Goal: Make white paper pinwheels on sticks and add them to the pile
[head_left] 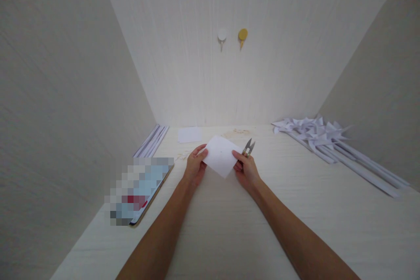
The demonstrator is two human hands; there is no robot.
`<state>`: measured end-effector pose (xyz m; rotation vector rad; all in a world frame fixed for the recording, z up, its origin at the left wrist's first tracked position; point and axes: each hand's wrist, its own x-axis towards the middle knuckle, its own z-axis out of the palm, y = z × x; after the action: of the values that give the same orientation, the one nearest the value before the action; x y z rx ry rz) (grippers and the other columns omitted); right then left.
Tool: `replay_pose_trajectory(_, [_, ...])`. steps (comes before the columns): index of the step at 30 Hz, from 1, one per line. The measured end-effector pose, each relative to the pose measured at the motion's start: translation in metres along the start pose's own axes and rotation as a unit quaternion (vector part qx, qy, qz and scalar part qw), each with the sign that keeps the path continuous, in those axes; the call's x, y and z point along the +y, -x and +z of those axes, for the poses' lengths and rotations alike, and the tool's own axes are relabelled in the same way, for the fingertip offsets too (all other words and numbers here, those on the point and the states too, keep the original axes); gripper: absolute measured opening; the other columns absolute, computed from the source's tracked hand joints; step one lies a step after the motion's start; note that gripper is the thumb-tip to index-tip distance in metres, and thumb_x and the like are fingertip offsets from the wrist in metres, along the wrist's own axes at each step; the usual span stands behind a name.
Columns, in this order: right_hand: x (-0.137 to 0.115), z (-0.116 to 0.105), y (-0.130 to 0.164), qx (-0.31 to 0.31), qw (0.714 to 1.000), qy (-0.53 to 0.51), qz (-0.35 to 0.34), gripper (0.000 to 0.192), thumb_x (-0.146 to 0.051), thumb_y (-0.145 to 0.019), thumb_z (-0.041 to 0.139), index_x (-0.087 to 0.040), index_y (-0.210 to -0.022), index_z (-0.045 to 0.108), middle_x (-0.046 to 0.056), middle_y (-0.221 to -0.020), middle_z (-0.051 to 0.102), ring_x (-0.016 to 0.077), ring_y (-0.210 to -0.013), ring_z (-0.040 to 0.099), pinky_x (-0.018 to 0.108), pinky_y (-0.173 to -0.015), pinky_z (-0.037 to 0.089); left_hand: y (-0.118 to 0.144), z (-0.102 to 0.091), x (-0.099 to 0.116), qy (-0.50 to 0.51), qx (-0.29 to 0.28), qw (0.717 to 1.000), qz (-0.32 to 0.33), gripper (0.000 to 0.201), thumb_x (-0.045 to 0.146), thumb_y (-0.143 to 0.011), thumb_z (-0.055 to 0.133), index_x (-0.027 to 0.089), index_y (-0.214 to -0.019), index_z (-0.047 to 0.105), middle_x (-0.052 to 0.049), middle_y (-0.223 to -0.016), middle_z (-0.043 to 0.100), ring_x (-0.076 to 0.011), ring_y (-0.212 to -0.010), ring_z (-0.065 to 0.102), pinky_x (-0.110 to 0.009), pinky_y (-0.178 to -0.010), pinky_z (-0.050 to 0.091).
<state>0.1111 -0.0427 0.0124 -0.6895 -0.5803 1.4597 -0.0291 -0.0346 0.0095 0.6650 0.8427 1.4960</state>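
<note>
A sheet of white paper (220, 155) is held up over the middle of the white tabletop (213, 232), one corner pointing down toward the person, with a tiny dark dot near its centre, too small to read as any mark. The left hand (196, 166) pinches its left corner, thumb on the near face and fingers behind. The right hand (246, 168) grips the opposite corner the same way and also keeps a pair of thread snips (248, 148) against the fingers, the pointed blades upward and spread apart.

Left of the left forearm lies a phone-like device (144, 192) with a dark and gold edge; its screen is pixelated in light blue and red, so any writing there cannot be read. Beyond it, white paper sticks (152, 141) lie side by side along the left wall. Blank-looking white paper (189, 134) rests flat near the back wall (197, 74). At the right, white paper pinwheels (310, 131) on long sticks are heaped together, their sticks pointing toward the near right. On the back wall are a white round hook (222, 35) and a yellow round hook (243, 34), side by side.
</note>
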Motion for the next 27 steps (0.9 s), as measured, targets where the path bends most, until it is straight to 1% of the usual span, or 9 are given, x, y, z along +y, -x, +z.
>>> replay_pose_trajectory(3, [0.0, 0.002, 0.0, -0.001, 1.0, 0.002, -0.006, 0.039, -0.02, -0.044, 0.075, -0.017, -0.046, 0.036, -0.012, -0.037, 0.03, -0.001, -0.032, 0.018, 0.017, -0.031, 0.012, 0.001, 0.0, 0.001, 0.012, 0.01, 1.0, 0.01, 0.037, 0.02, -0.054, 0.071, 0.014, -0.087, 0.057, -0.002, -0.075, 0.064, -0.0105, -0.064, 0.056, -0.024, -0.065, 0.044])
replay_pose_trajectory(5, [0.001, 0.003, 0.0, -0.002, 1.0, 0.005, -0.014, 0.038, -0.023, -0.046, 0.075, -0.017, -0.048, 0.037, -0.012, -0.038, 0.029, -0.0009, -0.032, 0.018, 0.017, -0.031, 0.012, 0.003, 0.003, 0.001, 0.025, 0.003, 1.0, 0.015, 0.034, 0.021, -0.058, 0.069, 0.014, -0.089, 0.057, -0.003, -0.08, 0.064, -0.012, -0.07, 0.058, -0.026, -0.069, 0.045])
replay_pose_trajectory(9, [0.003, 0.003, 0.0, -0.001, 0.999, 0.02, -0.029, 0.04, -0.026, -0.047, 0.075, -0.017, -0.048, 0.036, -0.012, -0.038, 0.029, -0.0012, -0.032, 0.017, 0.018, -0.031, 0.01, 0.011, 0.012, -0.002, 0.053, -0.05, 0.997, -0.006, 0.032, 0.029, -0.063, 0.065, 0.012, -0.089, 0.059, -0.009, -0.091, 0.065, -0.0189, -0.085, 0.059, -0.032, -0.077, 0.045])
replay_pose_trajectory(12, [0.004, 0.002, -0.001, -0.009, 0.999, 0.038, -0.037, 0.04, -0.027, -0.048, 0.074, -0.017, -0.048, 0.036, -0.012, -0.038, 0.029, -0.0009, -0.032, 0.019, 0.018, -0.031, 0.011, 0.016, 0.018, -0.008, 0.019, -0.068, 0.997, -0.025, 0.033, 0.025, -0.058, 0.068, 0.012, -0.088, 0.061, -0.01, -0.093, 0.066, -0.0207, -0.088, 0.059, -0.033, -0.077, 0.045])
replay_pose_trajectory(15, [0.004, 0.001, -0.002, -0.008, 0.998, 0.034, -0.044, 0.042, -0.028, -0.049, 0.074, -0.018, -0.048, 0.034, -0.012, -0.039, 0.029, -0.0007, -0.032, 0.019, 0.018, -0.031, 0.011, 0.015, 0.019, -0.013, -0.047, -0.061, 0.996, -0.033, 0.029, 0.022, -0.055, 0.07, 0.012, -0.081, 0.063, -0.009, -0.086, 0.067, -0.0202, -0.085, 0.06, -0.032, -0.075, 0.046])
replay_pose_trajectory(18, [0.004, 0.001, -0.002, -0.004, 0.999, 0.02, -0.043, 0.043, -0.027, -0.046, 0.075, -0.018, -0.048, 0.033, -0.012, -0.04, 0.029, -0.0012, -0.032, 0.019, 0.017, -0.031, 0.012, 0.012, 0.015, -0.017, -0.077, -0.057, 0.995, -0.015, 0.025, 0.028, -0.055, 0.07, 0.013, -0.074, 0.064, -0.007, -0.076, 0.068, -0.0192, -0.077, 0.061, -0.032, -0.072, 0.045])
replay_pose_trajectory(23, [0.004, 0.003, -0.002, -0.007, 0.999, 0.016, -0.043, 0.044, -0.026, -0.045, 0.076, -0.018, -0.049, 0.033, -0.012, -0.042, 0.027, -0.001, -0.033, 0.018, 0.017, -0.031, 0.013, 0.009, 0.012, -0.021, -0.113, -0.063, 0.992, 0.006, 0.032, 0.044, -0.053, 0.068, 0.014, -0.064, 0.061, -0.004, -0.064, 0.065, -0.0176, -0.065, 0.059, -0.029, -0.061, 0.044])
replay_pose_trajectory(25, [0.003, 0.002, -0.002, -0.009, 0.999, 0.015, -0.045, 0.043, -0.026, -0.046, 0.076, -0.018, -0.049, 0.033, -0.012, -0.042, 0.026, -0.0008, -0.033, 0.016, 0.017, -0.03, 0.012, 0.009, 0.011, -0.02, -0.128, -0.067, 0.989, -0.001, 0.036, 0.049, -0.052, 0.067, 0.014, -0.058, 0.058, -0.004, -0.057, 0.062, -0.0164, -0.061, 0.057, -0.028, -0.057, 0.042])
replay_pose_trajectory(27, [0.001, -0.001, -0.003, -0.014, 0.999, 0.014, -0.043, 0.042, -0.027, -0.049, 0.073, -0.018, -0.048, 0.032, -0.012, -0.04, 0.024, -0.0003, -0.032, 0.015, 0.017, -0.03, 0.013, 0.008, 0.009, -0.016, -0.108, -0.077, 0.991, -0.013, 0.039, 0.052, -0.051, 0.067, 0.014, -0.055, 0.055, -0.004, -0.054, 0.059, -0.0149, -0.058, 0.055, -0.027, -0.057, 0.041])
